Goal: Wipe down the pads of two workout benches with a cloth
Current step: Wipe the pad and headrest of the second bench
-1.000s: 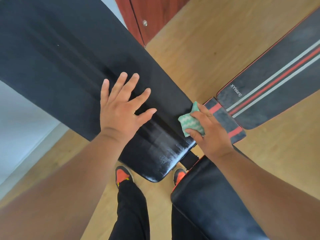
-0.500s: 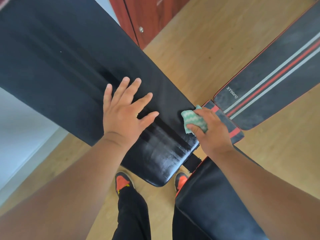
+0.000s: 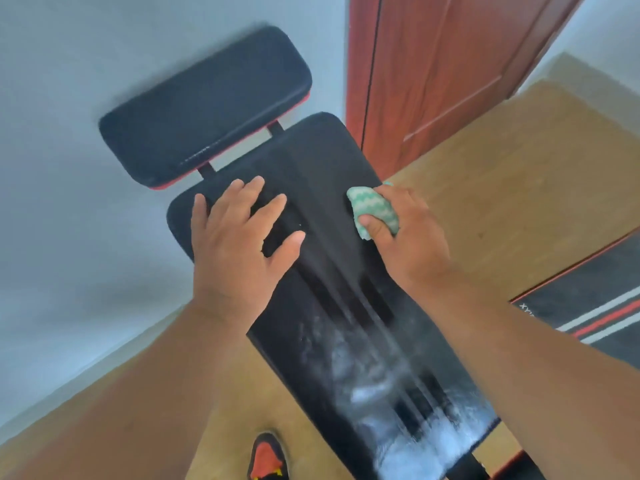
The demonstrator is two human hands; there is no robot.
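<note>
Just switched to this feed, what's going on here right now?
A person is wiping the long black back pad of a workout bench. The right hand presses a bunched green-and-white cloth on the pad's upper right part, while the left hand lies flat on the pad, fingers spread. Wet streaks shine along the pad's lower part. The headrest pad above shows no streaks. A second, striped bench is at the right edge.
</note>
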